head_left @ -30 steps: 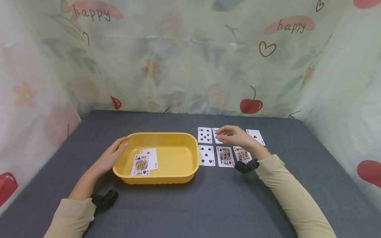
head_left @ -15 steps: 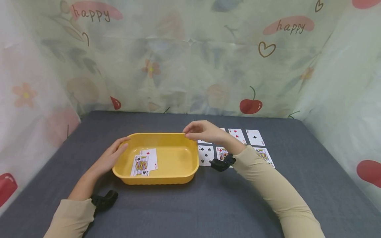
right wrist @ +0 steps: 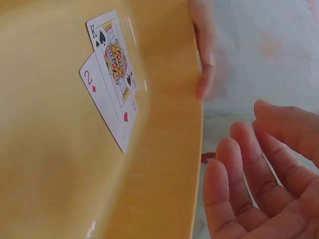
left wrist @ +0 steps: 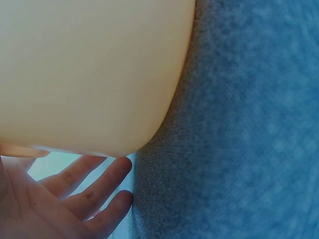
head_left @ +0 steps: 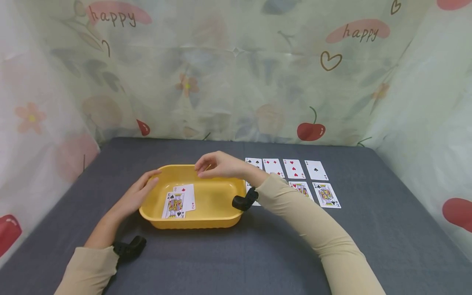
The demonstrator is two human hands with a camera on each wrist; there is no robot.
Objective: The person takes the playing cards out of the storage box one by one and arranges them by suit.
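Note:
In the head view, my left hand [head_left: 136,193] rests on the left rim of a yellow plastic basin [head_left: 195,224]. Its fingers look fairly straight against the outside in the left wrist view, where the basin wall hides most of the thumb. A king of spades [head_left: 174,205] lies inside, partly over a two of diamonds [head_left: 189,196]. Over the basin's back edge hovers my right hand [head_left: 223,164], its fingers loosely bent. The right wrist view shows nothing between the fingers and thumb of this hand [right wrist: 271,199].
Right of the basin, playing cards lie face up in two rows, including a three of hearts [head_left: 293,169], an ace of clubs [head_left: 316,170] and a king of clubs [head_left: 326,195]. My right forearm covers part of the front row. A patterned curtain [head_left: 236,90] hangs behind the grey table [head_left: 273,262].
My right hand has moved left from above the cards to over the basin's back edge. The left hand, the basin and the two cards inside have stayed in place.

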